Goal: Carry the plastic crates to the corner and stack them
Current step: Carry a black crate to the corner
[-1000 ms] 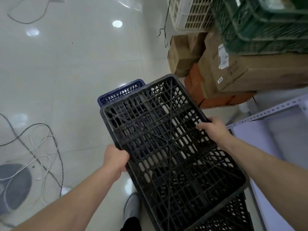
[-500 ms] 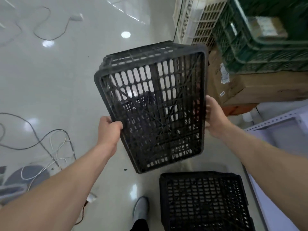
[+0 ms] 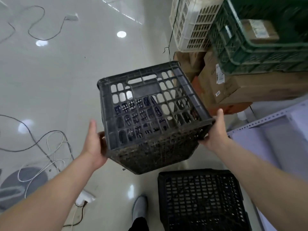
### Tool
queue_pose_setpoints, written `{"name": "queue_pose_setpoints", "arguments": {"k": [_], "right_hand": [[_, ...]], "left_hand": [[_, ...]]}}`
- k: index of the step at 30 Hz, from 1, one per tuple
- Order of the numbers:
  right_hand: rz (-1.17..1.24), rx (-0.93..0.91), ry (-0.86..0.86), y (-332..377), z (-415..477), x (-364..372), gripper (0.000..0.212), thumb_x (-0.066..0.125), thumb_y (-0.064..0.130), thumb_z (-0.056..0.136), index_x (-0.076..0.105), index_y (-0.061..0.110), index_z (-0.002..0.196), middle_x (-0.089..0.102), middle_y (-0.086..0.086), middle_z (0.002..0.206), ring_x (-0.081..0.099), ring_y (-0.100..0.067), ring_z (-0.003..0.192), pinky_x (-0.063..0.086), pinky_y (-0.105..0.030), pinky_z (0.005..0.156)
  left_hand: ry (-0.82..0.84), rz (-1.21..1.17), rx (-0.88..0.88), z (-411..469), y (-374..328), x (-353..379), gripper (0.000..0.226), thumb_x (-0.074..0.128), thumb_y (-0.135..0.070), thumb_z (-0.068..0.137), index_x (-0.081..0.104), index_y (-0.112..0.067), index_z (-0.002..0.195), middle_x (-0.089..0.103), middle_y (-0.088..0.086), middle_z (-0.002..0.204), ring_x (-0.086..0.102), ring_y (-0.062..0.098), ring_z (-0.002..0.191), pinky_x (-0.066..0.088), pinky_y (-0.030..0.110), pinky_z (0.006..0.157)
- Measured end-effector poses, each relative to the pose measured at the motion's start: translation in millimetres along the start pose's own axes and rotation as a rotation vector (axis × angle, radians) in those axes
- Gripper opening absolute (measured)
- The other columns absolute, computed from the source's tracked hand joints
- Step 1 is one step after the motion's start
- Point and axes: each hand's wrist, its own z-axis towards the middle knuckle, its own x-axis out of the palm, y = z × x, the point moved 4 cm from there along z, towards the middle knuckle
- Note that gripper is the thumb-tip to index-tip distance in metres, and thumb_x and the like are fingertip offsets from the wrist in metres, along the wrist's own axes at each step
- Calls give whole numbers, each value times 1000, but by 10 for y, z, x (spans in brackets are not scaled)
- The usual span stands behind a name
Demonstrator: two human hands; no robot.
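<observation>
- Glossy pale floor (image 3: 66,72) fills everything from 7 round to 12 o'clock, with ceiling lights reflected in it.
- At 1 to 2 o'clock there's a pile: a green crate (image 3: 250,52) sitting on cardboard boxes (image 3: 250,87), and a white crate (image 3: 191,22) just beside it toward 12.
- Dead centre, the black crate (image 3: 150,152) is up in the air, tilted so its open top faces the camera (pretty grubby along the near wall). Through its lattice you can see something blue (image 3: 141,110) below; can't tell what it's resting on.
- A second black crate (image 3: 200,197) sits on the floor at 5 o'clock, well apart from the lifted one.
- Pale metal shelf (image 3: 275,130) at 3 to 4 o'clock.
- Left hand (image 3: 93,144) at 8 o'clock grasps the lifted crate's near-left corner, thumb pointing up, fingers wrapped onto the wall.
- Right hand (image 3: 215,135) at 4 o'clock clamps the near-right corner, thumb up against the rim, fingers tucked underneath.
- Loose cables (image 3: 55,147) at 8 to 9 o'clock.
- One grey shoe (image 3: 140,205) at 6.
</observation>
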Motion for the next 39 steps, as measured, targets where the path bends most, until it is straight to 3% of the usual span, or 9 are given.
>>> {"name": "queue_pose_setpoints", "arguments": {"k": [2,6,9,15,21,27,31,34,39], "right_hand": [[37,-15,-39,-23,-58,-151,80,35,82,94,67,16,125,67,-11,124,56,-29,127,31,-56,117],[40,-24,-32,-193,-191,-357,54,61,67,88,70,18,110,73,-13,113,69,-36,111,47,-58,109],[-17,-35,-41,-271,-213,-448,39,66,47,86,71,16,108,73,-21,113,71,-34,97,50,-60,105],[-205,-58,-130,-205,-357,-447,19,76,21,87,72,7,99,79,-16,97,76,-36,88,60,-59,90],[-278,-157,-103,120,-451,-363,22,81,15,77,77,16,99,78,-16,94,74,-38,92,58,-64,88],[-221,-238,-20,394,-435,-315,30,75,9,88,71,15,116,71,-6,91,68,-20,74,59,-38,72],[-226,-157,15,228,-301,-356,29,81,23,82,73,12,108,73,-13,101,70,-25,78,56,-30,62],[-250,-68,54,-60,9,-549,97,93,46,48,65,13,135,72,-14,124,72,-33,104,61,-41,80],[-443,-153,-7,-131,-287,-711,76,64,67,88,59,15,144,61,-4,143,57,-30,131,43,-46,112]], "left_hand": [[3,84,12,-67,-157,109,76,33,-79,92,67,-16,116,77,15,106,71,33,101,55,46,83],[-60,310,58,-124,-264,268,48,60,-55,96,54,-15,121,67,2,115,67,22,93,56,38,72],[-85,385,42,-36,-172,292,51,69,-48,92,58,-15,128,70,9,121,70,32,99,60,53,82],[-144,438,91,-77,-183,342,31,76,-24,89,64,-10,114,72,15,105,72,35,90,61,51,74],[-246,473,233,119,-297,265,67,78,-22,52,58,-8,115,70,19,104,73,35,87,62,59,67],[-359,497,336,-426,-504,461,52,76,-9,81,38,-8,116,54,2,91,55,17,75,55,41,76],[-381,537,335,-504,-169,508,68,78,-10,72,39,-14,127,60,8,113,63,26,93,58,46,86],[-406,597,364,-610,90,655,80,80,-10,68,38,-14,136,52,11,125,58,28,98,55,44,92],[-409,592,397,-811,531,718,92,83,-12,62,36,-18,141,54,12,126,62,31,99,55,51,95]]}}
